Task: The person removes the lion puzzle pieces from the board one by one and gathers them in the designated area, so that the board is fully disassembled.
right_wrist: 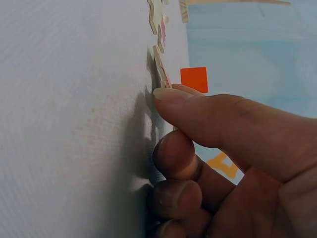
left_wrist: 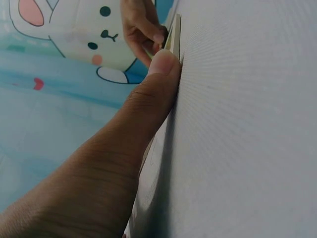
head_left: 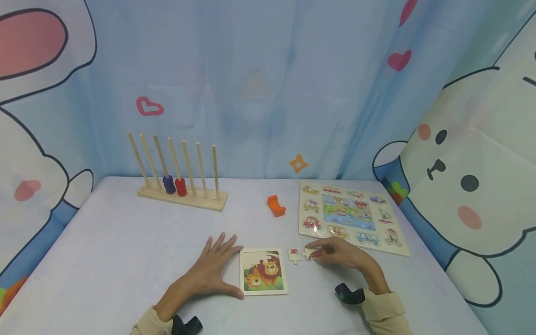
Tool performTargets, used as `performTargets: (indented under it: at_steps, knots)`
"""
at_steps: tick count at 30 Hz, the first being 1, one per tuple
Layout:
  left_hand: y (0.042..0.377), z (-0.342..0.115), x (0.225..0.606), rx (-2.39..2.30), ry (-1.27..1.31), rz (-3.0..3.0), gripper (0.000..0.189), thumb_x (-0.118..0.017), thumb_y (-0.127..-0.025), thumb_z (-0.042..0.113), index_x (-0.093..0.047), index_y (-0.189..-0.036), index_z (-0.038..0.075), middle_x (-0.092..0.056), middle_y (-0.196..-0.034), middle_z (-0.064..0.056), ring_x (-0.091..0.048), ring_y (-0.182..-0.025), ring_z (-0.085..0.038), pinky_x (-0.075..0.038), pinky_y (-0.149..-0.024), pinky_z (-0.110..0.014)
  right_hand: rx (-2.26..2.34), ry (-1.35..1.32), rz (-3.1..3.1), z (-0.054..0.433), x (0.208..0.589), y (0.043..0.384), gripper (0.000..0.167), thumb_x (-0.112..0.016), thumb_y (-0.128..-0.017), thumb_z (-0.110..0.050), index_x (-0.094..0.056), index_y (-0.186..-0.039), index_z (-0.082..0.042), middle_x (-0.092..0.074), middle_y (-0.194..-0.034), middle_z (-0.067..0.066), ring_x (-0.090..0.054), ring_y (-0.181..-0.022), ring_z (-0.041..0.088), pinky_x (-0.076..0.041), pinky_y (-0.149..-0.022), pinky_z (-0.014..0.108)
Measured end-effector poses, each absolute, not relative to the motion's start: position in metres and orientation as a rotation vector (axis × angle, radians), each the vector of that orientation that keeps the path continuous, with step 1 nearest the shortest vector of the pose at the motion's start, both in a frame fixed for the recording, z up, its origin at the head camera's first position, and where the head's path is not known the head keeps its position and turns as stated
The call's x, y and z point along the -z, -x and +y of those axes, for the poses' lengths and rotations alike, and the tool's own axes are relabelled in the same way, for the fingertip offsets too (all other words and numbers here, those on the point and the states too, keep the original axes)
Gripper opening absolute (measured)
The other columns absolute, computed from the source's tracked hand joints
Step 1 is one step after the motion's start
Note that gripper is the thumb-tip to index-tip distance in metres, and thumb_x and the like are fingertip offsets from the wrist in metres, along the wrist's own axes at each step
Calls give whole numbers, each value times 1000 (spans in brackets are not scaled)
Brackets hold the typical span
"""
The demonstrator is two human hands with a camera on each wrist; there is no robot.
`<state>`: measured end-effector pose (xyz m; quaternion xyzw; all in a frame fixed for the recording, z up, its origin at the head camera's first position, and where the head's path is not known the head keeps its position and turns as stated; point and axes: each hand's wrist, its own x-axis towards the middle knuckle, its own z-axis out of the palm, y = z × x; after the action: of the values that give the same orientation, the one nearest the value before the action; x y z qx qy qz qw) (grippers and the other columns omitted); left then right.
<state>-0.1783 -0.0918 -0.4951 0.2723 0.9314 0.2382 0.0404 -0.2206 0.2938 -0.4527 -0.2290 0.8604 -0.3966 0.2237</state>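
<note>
A small framed lion puzzle (head_left: 264, 274) lies on the table, with a pale bare patch at its top. My left hand (head_left: 213, 270) is spread along its left side, thumb at the lower left corner and a fingertip at the upper left. Between thumb and fingers my right hand (head_left: 341, 253) pinches a puzzle piece (head_left: 309, 252) just right of the frame; in the right wrist view that piece (right_wrist: 161, 67) is tilted, one edge raised off the cloth. Another loose piece (head_left: 294, 255) with a red patch lies between it and the frame.
A vehicle puzzle board (head_left: 351, 216) lies behind my right hand. An orange block (head_left: 276, 205) sits on the table further back. At the back left stands a wooden peg rack (head_left: 192, 199) carrying blue beads (head_left: 169, 184) and red beads (head_left: 181, 187). A printed curtain (head_left: 251, 93) hangs behind the table.
</note>
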Motion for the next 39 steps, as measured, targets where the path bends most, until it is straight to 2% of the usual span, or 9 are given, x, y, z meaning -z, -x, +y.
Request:
performTargets:
  at_steps: [4, 12, 21, 30, 37, 39]
  knots:
    - [179, -92, 496, -732, -834, 2852, 113, -71, -56, 78, -39, -147, 20, -21, -159, -7, -4, -147, -35, 3, -116, -59, 1101, 610, 2377, 294, 453, 221, 39, -63, -90, -8, -59, -128, -1, -55, -76, 4, -48, -69, 13, -38, -59, 22]
    - [179, -92, 495, -718, -832, 2852, 114, -70, -56, 79, -38, -147, 20, -20, -159, -7, -4, -147, -35, 3, -116, -59, 1106, 601, 2374, 293, 454, 221, 39, -64, -90, -8, -60, -128, -2, -57, -83, 6, -48, -74, 14, -38, -60, 21]
    - [179, -92, 495, -720, -834, 2858, 114, -71, -56, 79, -38, -147, 20, -20, -159, -7, -4, -147, -35, 3, -116, -59, 1107, 604, 2381, 291, 452, 221, 38, -65, -89, -9, -61, -127, -3, -62, -104, 10, -48, -83, 17, -38, -61, 21]
    - [179, -91, 496, -732, -832, 2859, 115, -70, -55, 80, -39, -147, 19, -21, -159, -7, -5, -147, -35, 2, -116, -60, 1091, 593, 2401, 290, 452, 221, 38, -67, -88, -9, -63, -125, -4, -57, -101, 9, -46, -82, 17, -36, -59, 21]
    - [179, -91, 495, -734, -830, 2854, 114, -71, -55, 79, -39, -147, 18, -22, -159, -7, -4, -147, -36, 3, -115, -60, 1071, 588, 2412, 291, 452, 221, 39, -67, -88, -8, -62, -126, -3, -47, -77, 2, -44, -69, 13, -32, -56, 20]
    - [178, -91, 495, -733, -829, 2853, 114, -71, -55, 79, -39, -147, 18, -22, -159, -7, -4, -147, -36, 3, -116, -60, 1067, 593, 2415, 291, 452, 221, 39, -67, -88, -8, -62, -126, -3, -45, -75, 1, -43, -68, 12, -32, -55, 20]
